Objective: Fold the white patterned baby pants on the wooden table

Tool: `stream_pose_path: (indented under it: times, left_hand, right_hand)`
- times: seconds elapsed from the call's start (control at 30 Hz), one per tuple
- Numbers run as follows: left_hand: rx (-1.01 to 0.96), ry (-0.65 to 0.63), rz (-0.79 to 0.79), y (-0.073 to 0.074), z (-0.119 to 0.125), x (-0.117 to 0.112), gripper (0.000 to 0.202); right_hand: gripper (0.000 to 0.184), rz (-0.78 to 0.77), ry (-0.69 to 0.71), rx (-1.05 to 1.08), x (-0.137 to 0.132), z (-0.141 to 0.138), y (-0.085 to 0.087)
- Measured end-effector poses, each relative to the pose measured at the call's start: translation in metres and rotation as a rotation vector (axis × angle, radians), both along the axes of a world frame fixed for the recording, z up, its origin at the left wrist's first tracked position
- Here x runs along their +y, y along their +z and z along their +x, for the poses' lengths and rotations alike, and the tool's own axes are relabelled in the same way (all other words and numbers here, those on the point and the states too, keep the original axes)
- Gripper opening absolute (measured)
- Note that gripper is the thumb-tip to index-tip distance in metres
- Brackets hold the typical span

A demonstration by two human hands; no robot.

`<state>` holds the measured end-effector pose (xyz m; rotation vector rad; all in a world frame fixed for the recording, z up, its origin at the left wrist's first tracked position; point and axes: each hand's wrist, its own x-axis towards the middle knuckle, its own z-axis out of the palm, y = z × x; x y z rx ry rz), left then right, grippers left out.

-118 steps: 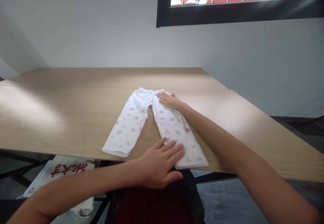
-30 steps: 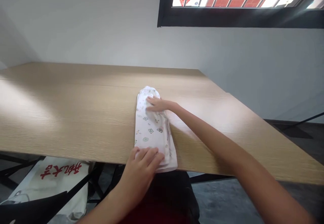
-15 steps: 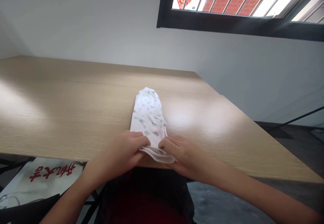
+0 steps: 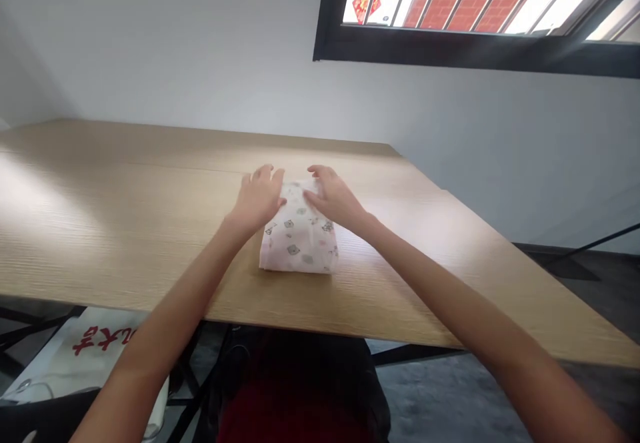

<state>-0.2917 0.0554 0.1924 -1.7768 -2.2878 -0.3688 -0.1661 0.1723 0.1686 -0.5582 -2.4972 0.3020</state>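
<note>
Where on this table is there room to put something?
The table is bare left of the left forearm and right of the right forearm. It's crowded mid-table, where the left hand and right hand are at the folded garment.

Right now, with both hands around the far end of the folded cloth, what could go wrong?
The near end of the folded cloth may spring open, since the left hand and right hand are both at the far end. It might also skew on the table if one hand pushes harder.

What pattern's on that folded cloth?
Small, scattered greyish prints on whitish cloth, best in the head view.
</note>
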Motion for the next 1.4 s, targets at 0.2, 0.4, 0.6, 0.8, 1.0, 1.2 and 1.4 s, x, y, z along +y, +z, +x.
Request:
stream_pose_path:
  times: [0.2, 0.4, 0.6, 0.8, 1.0, 1.2, 1.4]
  left_hand:
    - [-0.085, -0.230, -0.323, -0.059, 0.033, -0.028, 0.045]
    - [-0.237, -0.217, -0.200, -0.089, 0.064, -0.076, 0.052]
    - [-0.438, -0.312, -0.090, -0.079, 0.053, -0.098, 0.040]
    - [-0.390, -0.311, -0.094, -0.086, 0.035, -0.095, 0.070]
    - [-0.425, -0.383, -0.131, -0.086, 0.051, -0.119, 0.051]
    - [-0.747, -0.165, -0.055, -0.067, 0.033, -0.072, 0.033]
    - [-0.568, 0.172, -0.088, -0.072, 0.007, -0.025, 0.031]
  right_hand:
    - [0.041, 0.222, 0.086, -0.310, 0.032, -0.034, -0.058]
    - [0.048, 0.097, -0.086, -0.214, 0.056, -0.045, -0.056]
    - [0.026, 0.141, 0.419, -0.197, 0.006, 0.008, -0.047]
    - [0.048, -0.119, 0.510, -0.379, -0.033, 0.064, -0.045]
    - [0.099, -0.242, 0.496, -0.635, -0.069, 0.109, -0.031]
    - [0.068, -0.431, 0.579, -0.469, -0.048, 0.096, -0.013]
    - [0.035, -0.948, 0.223, -0.174, 0.001, 0.053, -0.028]
